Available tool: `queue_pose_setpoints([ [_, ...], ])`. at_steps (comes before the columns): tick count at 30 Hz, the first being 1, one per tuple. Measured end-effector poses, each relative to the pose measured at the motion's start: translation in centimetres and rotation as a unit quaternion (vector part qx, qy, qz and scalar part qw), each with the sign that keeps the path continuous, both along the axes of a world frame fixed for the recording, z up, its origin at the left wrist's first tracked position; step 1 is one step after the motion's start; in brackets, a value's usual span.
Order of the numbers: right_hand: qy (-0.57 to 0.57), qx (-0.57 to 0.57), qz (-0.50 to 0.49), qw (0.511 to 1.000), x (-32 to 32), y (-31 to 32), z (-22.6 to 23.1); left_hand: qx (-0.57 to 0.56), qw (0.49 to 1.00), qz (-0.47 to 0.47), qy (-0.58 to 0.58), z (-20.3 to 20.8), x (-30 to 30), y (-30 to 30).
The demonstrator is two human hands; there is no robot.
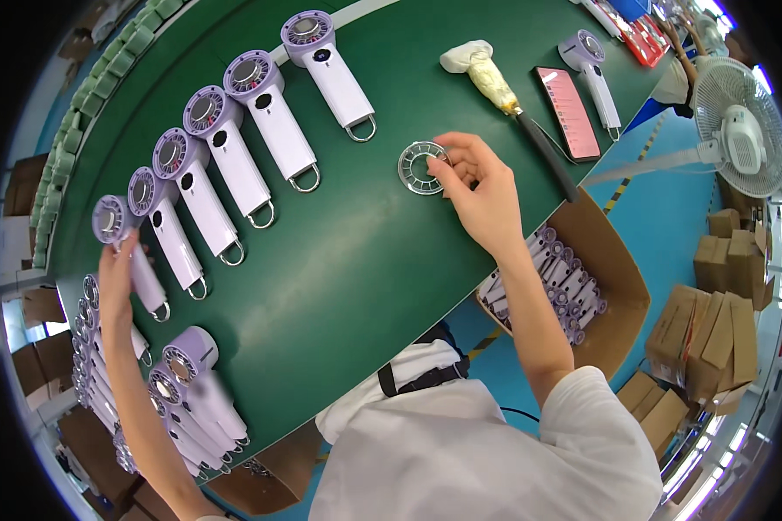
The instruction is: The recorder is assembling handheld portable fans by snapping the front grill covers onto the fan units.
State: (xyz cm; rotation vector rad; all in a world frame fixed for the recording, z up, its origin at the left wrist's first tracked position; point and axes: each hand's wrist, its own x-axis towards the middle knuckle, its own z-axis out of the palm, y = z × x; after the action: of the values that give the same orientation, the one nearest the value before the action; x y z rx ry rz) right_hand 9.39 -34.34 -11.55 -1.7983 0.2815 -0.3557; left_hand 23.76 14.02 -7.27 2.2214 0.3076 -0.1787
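Note:
My right hand (pixel 482 191) is above the middle of the green table, pinching the edge of a clear plastic ring-shaped grille (pixel 406 168). At the left, my left hand (pixel 116 282) is closed around the upper handle of a purple and white handheld fan (pixel 150 282), the nearest one in a slanted row. Further handheld fans (pixel 281 139) in that row lie with their round heads away from me and metal loops toward me. Their heads show a silver disc in the centre and red bits around it.
More fans (pixel 187 425) crowd the lower left. At the right lie a black-handled tool with a wrapped end (pixel 491 85), a phone (pixel 569 113) and another fan (pixel 593 74). A cardboard box (pixel 621 304) of fans stands below the table edge, near a large electric fan (pixel 743 130).

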Motion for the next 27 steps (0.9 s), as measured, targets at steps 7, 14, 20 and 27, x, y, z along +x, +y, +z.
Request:
queue_pose_setpoints([
  [7,-0.010,-0.063,-0.007,0.998,0.6,0.9,0.4,-0.190,0.971,0.089,-0.117,9.8,-4.3,-4.0],
  [14,0.012,-0.307,0.009,0.952,-0.6,2.3,0.9,-0.323,0.944,0.037,-0.057,5.9,-13.8,-17.4],
  [20,-0.057,-0.012,0.180,0.982,-0.9,7.5,6.5,-0.343,0.937,-0.020,0.059,2.7,-16.2,-20.0],
  [27,0.109,0.216,0.340,0.909,0.7,11.9,7.5,-0.358,0.933,-0.040,0.027,0.9,-17.0,-20.1],
])
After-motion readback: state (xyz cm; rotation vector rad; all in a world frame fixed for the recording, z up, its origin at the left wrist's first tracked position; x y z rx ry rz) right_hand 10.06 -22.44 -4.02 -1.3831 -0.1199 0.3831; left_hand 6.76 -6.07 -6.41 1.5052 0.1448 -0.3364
